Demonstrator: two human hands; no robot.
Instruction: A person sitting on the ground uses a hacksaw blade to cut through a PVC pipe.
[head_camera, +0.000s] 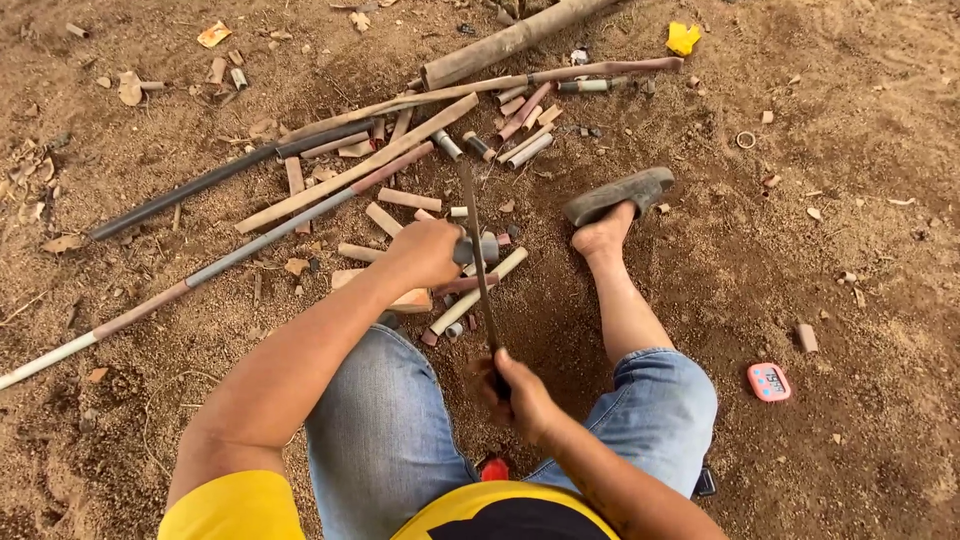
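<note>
Outdoors on bare dirt (850, 250), left hand (428, 252) grips a pipe piece (478, 250), right hand (520, 395) seemingly clamps a saw (478, 250).

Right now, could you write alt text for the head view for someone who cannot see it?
Seated on bare dirt, a person steadies a short pipe piece with the left hand while the right hand holds a saw across it. Cut tubes and long poles lie ahead.

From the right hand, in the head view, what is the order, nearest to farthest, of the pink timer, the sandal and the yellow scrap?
Measured from the right hand:
1. Sandal, ahead of it, under the person's foot.
2. Pink timer, off to its right on the soil; only slightly farther than the sandal.
3. Yellow scrap, far ahead, near the top edge.
</note>
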